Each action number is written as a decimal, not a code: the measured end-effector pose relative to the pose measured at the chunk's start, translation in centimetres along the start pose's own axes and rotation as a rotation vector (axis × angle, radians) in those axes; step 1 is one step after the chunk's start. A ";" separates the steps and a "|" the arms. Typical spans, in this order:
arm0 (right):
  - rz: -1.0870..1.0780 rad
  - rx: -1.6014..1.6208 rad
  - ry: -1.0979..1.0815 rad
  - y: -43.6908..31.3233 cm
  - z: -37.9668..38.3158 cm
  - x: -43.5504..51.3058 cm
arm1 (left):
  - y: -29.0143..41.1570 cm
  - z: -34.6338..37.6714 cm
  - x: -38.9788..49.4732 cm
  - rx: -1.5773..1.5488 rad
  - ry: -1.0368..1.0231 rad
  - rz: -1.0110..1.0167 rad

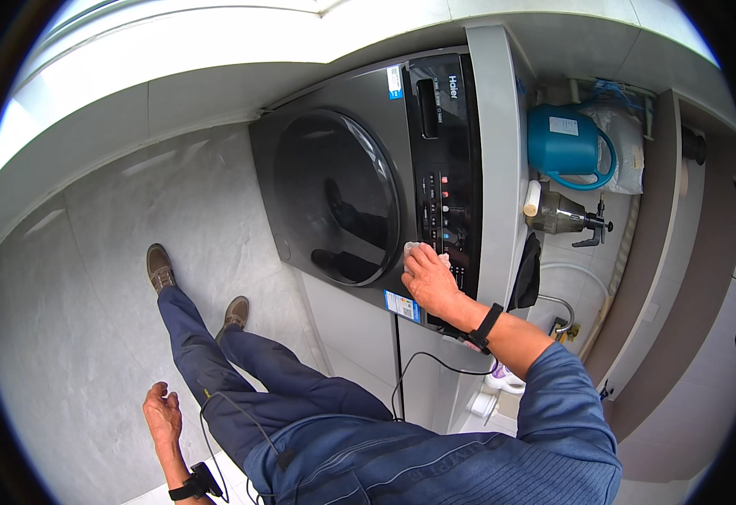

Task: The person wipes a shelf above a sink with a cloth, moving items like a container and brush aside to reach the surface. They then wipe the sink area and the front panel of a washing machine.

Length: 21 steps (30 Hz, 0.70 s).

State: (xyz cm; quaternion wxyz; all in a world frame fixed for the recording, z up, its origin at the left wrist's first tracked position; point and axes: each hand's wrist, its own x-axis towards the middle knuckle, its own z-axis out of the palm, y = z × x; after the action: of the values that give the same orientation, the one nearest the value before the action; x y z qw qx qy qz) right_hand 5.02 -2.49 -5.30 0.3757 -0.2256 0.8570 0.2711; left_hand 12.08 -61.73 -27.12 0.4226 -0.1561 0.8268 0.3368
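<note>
My right hand (432, 281) is pressed to the front of a dark grey Haier front-load washing machine (343, 82), at the lower end of its control panel (440, 208). A crumpled white cloth or tissue (411, 248) is bunched under its fingers. The round glass door (336, 196) beside it is closed and reflects legs and shoes. An energy label (401, 306) lies just below that hand. Away from the machine, my left hand (163, 413) hangs over the floor beside my leg, fingers loosely curled and holding nothing.
A grey countertop edge (493, 158) runs above the washer. On the counter are a teal watering can (562, 142), a pump spray bottle (560, 213), a black cloth (526, 274) and a curved metal faucet (563, 309). A black cable (431, 356) loops near my right forearm.
</note>
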 end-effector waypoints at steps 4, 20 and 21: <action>-0.026 -0.019 -0.099 -1.9 1.4 -1.5 | -0.1 0.2 -0.1 0.011 -0.003 -0.010; 0.006 0.177 -0.088 -7.0 4.6 -7.1 | 1.0 -0.1 -0.3 -0.008 -0.021 -0.047; 0.028 0.207 -0.124 -7.0 4.5 -7.4 | 1.0 0.0 -0.2 0.003 -0.007 -0.019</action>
State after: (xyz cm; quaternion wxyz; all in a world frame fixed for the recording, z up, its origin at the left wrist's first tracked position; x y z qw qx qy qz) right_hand 16.00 -3.52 -4.25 0.4454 -0.1564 0.8587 0.1998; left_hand 11.61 -61.01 -26.53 0.4289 -0.1620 0.8244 0.3320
